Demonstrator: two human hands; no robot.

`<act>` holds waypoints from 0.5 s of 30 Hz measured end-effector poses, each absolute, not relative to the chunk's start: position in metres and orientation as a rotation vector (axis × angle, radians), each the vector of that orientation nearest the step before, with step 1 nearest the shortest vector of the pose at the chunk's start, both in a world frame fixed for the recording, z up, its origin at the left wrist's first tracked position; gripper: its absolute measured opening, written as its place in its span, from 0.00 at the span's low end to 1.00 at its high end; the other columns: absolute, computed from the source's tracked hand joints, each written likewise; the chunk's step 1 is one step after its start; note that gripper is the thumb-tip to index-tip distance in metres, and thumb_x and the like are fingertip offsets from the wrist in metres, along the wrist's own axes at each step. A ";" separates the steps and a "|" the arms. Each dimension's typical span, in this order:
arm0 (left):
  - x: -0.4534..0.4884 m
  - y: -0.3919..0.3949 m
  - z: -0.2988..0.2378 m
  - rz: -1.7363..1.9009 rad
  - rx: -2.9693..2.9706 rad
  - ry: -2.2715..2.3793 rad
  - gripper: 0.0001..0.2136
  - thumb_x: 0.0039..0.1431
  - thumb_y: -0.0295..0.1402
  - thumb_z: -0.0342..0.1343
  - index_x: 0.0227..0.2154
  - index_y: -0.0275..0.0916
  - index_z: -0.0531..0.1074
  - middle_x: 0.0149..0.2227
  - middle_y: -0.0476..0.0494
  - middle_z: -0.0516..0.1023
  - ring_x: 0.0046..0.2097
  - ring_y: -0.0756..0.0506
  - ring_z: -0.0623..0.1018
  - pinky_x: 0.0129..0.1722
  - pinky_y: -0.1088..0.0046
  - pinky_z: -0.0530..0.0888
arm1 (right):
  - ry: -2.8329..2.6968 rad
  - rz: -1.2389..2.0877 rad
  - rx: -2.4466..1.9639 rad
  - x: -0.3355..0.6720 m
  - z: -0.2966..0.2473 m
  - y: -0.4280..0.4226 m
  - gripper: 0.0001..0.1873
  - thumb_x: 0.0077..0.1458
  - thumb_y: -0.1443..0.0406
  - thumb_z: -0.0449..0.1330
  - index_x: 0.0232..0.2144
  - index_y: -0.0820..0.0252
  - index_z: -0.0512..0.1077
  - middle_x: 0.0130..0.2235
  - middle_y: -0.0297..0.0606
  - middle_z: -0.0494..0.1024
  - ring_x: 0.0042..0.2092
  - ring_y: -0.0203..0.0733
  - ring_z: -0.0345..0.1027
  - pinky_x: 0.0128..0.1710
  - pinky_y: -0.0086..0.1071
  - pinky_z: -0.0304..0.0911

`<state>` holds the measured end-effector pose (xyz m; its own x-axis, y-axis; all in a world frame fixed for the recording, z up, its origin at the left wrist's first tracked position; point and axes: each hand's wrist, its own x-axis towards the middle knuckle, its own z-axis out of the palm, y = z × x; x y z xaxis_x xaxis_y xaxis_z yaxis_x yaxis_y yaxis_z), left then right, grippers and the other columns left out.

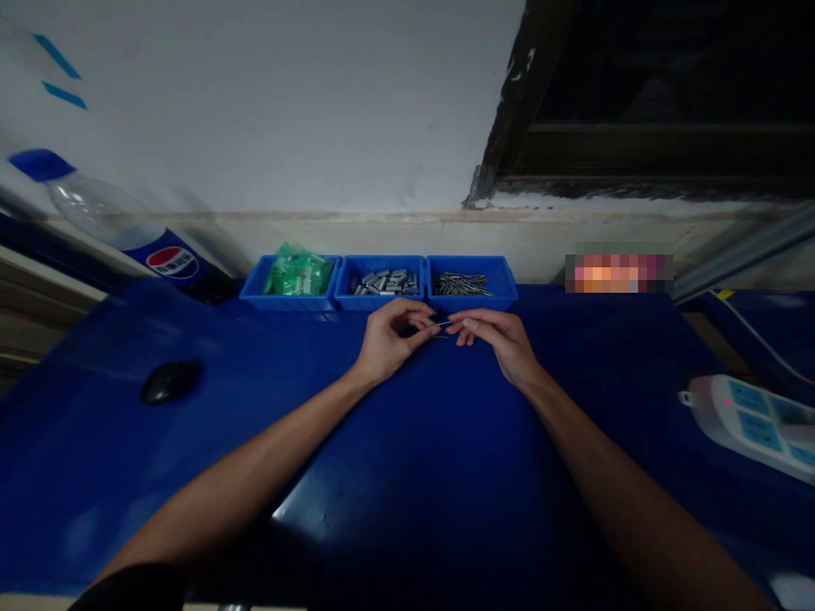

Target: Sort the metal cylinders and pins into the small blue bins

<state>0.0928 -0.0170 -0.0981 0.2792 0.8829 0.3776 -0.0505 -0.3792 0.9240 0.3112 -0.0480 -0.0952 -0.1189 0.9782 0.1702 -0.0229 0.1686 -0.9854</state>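
Observation:
My left hand (393, 338) and my right hand (495, 336) meet in front of the bins, fingertips nearly touching. Between them is a thin metal pin (442, 324), pinched by the fingers of both hands. A second thin metal piece shows just below the fingertips; whether it lies on the table or is held, I cannot tell. Behind the hands stand three blue bins in a row. The left bin (289, 301) holds green plastic packets (298, 273), the middle bin (380, 302) short silver metal pieces (390, 282), and the right bin (474, 301) many thin metal pins (462, 284).
A Pepsi bottle (175, 259) leans at the back left of the blue table (407, 475). A black computer mouse (171, 383) lies at the left. On the right is a white power strip (751, 424). A wall (306, 110) rises behind the bins.

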 end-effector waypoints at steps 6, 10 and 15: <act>0.093 -0.018 -0.097 1.249 1.650 0.782 0.12 0.56 0.31 0.72 0.40 0.34 0.79 0.38 0.41 0.82 0.36 0.49 0.83 0.42 0.70 0.84 | -1.358 1.175 -1.010 0.314 -0.096 -0.048 0.10 0.62 0.58 0.67 0.42 0.51 0.86 0.38 0.39 0.88 0.32 0.41 0.77 0.33 0.35 0.67; 0.093 -0.018 -0.101 1.247 1.685 0.781 0.11 0.56 0.31 0.72 0.40 0.34 0.79 0.40 0.41 0.82 0.37 0.49 0.83 0.43 0.69 0.84 | -1.364 1.157 -1.020 0.314 -0.098 -0.047 0.09 0.62 0.59 0.67 0.38 0.53 0.87 0.35 0.39 0.87 0.31 0.40 0.77 0.33 0.35 0.67; 0.092 -0.018 -0.100 1.169 1.836 0.804 0.15 0.57 0.28 0.70 0.47 0.35 0.78 0.43 0.40 0.83 0.43 0.46 0.83 0.45 0.68 0.81 | -1.181 1.107 -1.000 0.311 -0.095 -0.048 0.10 0.59 0.58 0.69 0.29 0.56 0.85 0.28 0.38 0.85 0.27 0.41 0.77 0.31 0.36 0.67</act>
<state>0.0922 -0.0176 -0.1004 0.3717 0.8296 0.4167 0.0922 -0.4796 0.8726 0.3106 -0.0483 -0.0950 0.0401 0.9826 0.1814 -0.1172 0.1849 -0.9757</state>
